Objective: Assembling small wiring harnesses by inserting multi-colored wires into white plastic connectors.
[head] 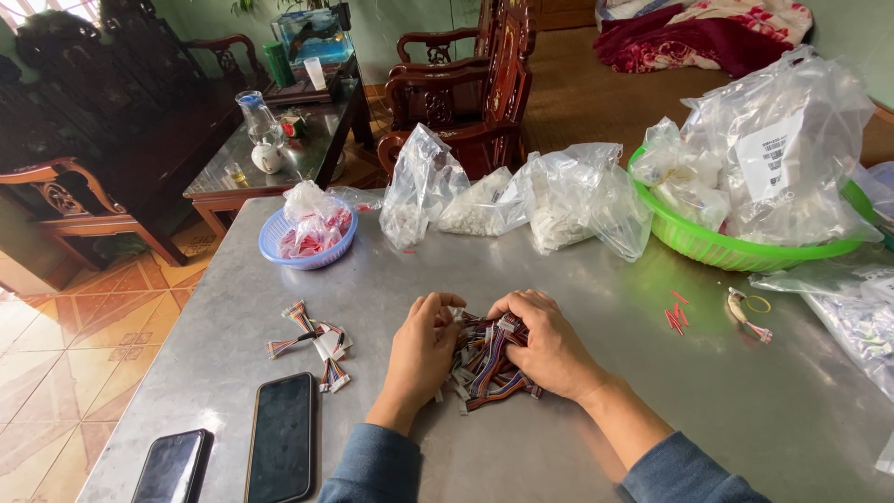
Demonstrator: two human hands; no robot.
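Both hands, left hand [421, 346] and right hand [545, 346], fingers clamped on the wire harness pile [484, 365]

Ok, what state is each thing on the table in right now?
left hand: closed on the wire bundle
right hand: closed on the wire bundle
wire bundle: heaped, gripped from both sides
loose wire pieces: lying apart, untouched
two phones: screens dark, flat
clear bags: filled, slumped on the table
green basket: piled with bags
blue bowl: holding bagged red parts
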